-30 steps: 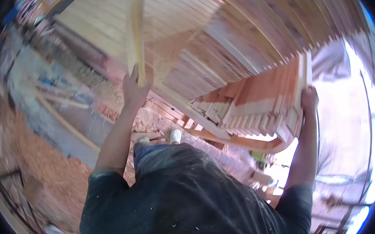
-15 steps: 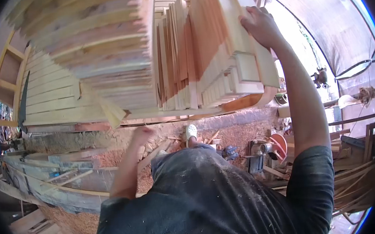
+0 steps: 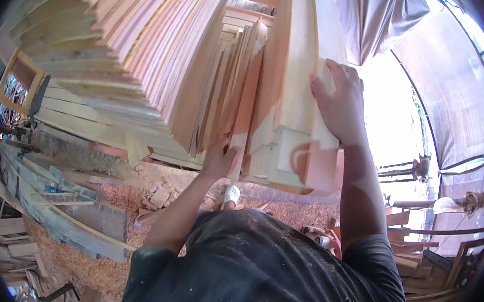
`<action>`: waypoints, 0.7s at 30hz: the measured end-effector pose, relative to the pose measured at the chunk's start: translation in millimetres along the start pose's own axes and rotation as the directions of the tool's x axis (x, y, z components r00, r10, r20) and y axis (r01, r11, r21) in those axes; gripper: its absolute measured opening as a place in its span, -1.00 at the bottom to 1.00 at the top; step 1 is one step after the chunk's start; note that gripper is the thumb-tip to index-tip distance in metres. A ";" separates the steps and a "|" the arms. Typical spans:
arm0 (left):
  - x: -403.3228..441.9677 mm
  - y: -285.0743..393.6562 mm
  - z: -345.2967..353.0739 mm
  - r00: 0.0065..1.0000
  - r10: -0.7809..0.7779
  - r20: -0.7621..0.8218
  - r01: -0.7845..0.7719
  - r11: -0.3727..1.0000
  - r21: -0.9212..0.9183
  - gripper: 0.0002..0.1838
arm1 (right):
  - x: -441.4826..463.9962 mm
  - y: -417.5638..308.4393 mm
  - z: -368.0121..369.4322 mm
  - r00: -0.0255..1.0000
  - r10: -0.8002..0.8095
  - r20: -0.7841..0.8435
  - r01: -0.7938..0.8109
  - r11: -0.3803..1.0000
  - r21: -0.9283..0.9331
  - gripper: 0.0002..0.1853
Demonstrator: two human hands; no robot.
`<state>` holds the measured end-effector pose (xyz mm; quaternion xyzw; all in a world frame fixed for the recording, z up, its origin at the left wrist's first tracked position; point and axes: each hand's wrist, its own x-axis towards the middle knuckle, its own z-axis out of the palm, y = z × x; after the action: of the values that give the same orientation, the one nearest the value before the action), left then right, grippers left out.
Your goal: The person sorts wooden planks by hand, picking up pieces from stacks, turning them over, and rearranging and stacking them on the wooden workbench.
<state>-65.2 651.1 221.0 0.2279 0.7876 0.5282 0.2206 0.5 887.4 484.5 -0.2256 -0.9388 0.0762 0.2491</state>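
Observation:
My left hand [image 3: 218, 160] is at the near ends of the thin boards [image 3: 243, 96] standing on edge in the middle, its fingers closed around one board's end. My right hand [image 3: 341, 99] holds the outermost board [image 3: 330, 25] of the right-hand stack, with thumb and fingers over its upper edge. Thicker pale boards [image 3: 289, 60] stand pressed together just left of that hand. A tall pile of thin planks [image 3: 169, 48] rises left of the middle boards.
The stacks rest on a slatted wooden platform [image 3: 78, 122]. Wood shavings [image 3: 108, 203] and offcuts cover the floor. A long weathered timber piece [image 3: 55, 190] lies at left. A power tool [image 3: 321, 237] sits by my right side, and a grey sheet [image 3: 379, 12] hangs behind.
My left hand has risen from below the platform's edge to the middle boards. My right hand has shifted nearer along the outer board. The view has turned.

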 end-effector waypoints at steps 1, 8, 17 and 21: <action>-14.2 18.8 -7.0 0.999 0.027 -0.017 -0.028 1.000 -0.014 -0.66 | 0.2 1.3 -0.1 1.000 -0.012 0.009 0.012 1.000 -0.008 -0.40; -41.9 141.4 -65.1 0.988 0.115 -0.103 -0.144 0.930 -0.339 -0.71 | -0.9 -1.0 -6.0 1.000 0.021 0.006 -0.021 0.998 0.065 -0.46; 17.2 252.5 -73.3 0.986 0.069 0.152 -0.002 0.915 -0.403 -0.75 | 1.5 11.9 3.7 0.992 0.019 -0.125 0.004 0.984 0.179 -0.59; 33.7 252.7 -63.8 0.975 0.110 0.193 -0.048 0.952 -0.303 -0.73 | 3.1 13.5 6.8 0.991 0.041 -0.128 -0.023 0.990 0.141 -0.60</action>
<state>-97.9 709.8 475.1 0.2776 0.6625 0.6220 0.3117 -0.1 900.6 476.5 -0.2273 -0.9091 0.1304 0.3237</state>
